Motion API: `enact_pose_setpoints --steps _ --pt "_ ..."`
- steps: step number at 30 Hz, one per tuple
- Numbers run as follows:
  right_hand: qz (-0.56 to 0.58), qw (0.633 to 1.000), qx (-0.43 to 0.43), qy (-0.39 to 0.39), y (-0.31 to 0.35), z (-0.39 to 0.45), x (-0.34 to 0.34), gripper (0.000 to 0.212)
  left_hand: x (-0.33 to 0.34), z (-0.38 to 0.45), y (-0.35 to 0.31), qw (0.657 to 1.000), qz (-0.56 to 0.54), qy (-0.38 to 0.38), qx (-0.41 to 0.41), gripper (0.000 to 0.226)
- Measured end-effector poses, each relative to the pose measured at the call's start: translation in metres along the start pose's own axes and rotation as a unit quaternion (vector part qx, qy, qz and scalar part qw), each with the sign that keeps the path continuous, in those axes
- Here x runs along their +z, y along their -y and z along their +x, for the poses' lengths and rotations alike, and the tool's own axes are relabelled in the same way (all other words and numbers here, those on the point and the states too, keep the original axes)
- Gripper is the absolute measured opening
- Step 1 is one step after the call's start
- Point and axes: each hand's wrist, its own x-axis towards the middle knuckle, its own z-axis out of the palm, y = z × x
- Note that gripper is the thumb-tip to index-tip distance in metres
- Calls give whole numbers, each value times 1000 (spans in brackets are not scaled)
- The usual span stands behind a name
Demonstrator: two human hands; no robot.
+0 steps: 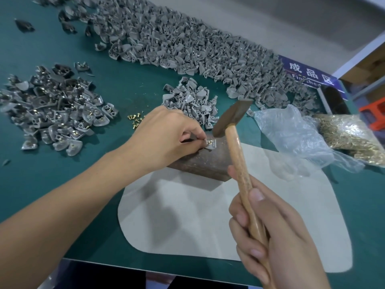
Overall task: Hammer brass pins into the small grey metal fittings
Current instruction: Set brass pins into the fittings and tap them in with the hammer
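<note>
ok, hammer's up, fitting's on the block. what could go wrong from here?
1. The left hand pinches the fitting right beside the brass pin; the hammer could hit a fingertip.
2. The fitting sits near the edge of the brown block; an off-centre blow might tip it off or bend the pin.
3. The right hand grips low on the handle, so aim may wander.
</note>
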Motion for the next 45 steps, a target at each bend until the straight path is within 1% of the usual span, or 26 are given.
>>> enact_pose_setpoints --steps 5,6,9,11,15,22,26,29,30,33,37,39,41,43,45 --pt "10 1000 -15 13 5 -2 0 41 1 -1 0 1000 3 1 -11 5" --pt "13 1000 -9 13 4 -1 1 40 1 -1 0 1000 2 1 -12 5" --pt "35 999 38 5 2 2 1 28 0 0 0 1000 -3 4 -13 3" --pt "40 998 54 6 2 4 -1 27 0 0 -1 1000 -3 7 -12 3" --pt "46 998 49 10 4 2 -2 39 0 0 -1 1000 -13 6 -15 4" --pt "26 1000 11 7 14 -4 -3 41 0 -1 0 1000 -9 5 -26 4" --pt "-17 1000 -7 22 17 -7 -3 39 0 -1 0 1000 -5 12 -28 7" --pt "-16 999 -10 28 13 -7 -2 49 0 -1 0 999 -7 14 -32 7" --pt "-11 1000 -9 21 10 -6 -1 47 0 -1 0 999 -7 14 -33 6" --pt "0 1000 15 -8 4 1 2 27 0 -1 0 999 -8 11 -33 3" --pt "5 1000 27 -15 4 3 2 26 0 -1 0 999 -8 10 -34 2" --pt "12 1000 10 -13 5 0 0 36 0 -1 0 999 -7 11 -33 3" --pt "20 1000 -11 -6 7 -2 0 38 0 -1 0 999 -7 9 -32 4" --pt "23 1000 -15 -2 7 -2 1 36 1 -1 0 999 -7 11 -34 5" --pt "23 1000 9 -9 7 1 1 29 0 -1 0 999 -13 13 -38 5"
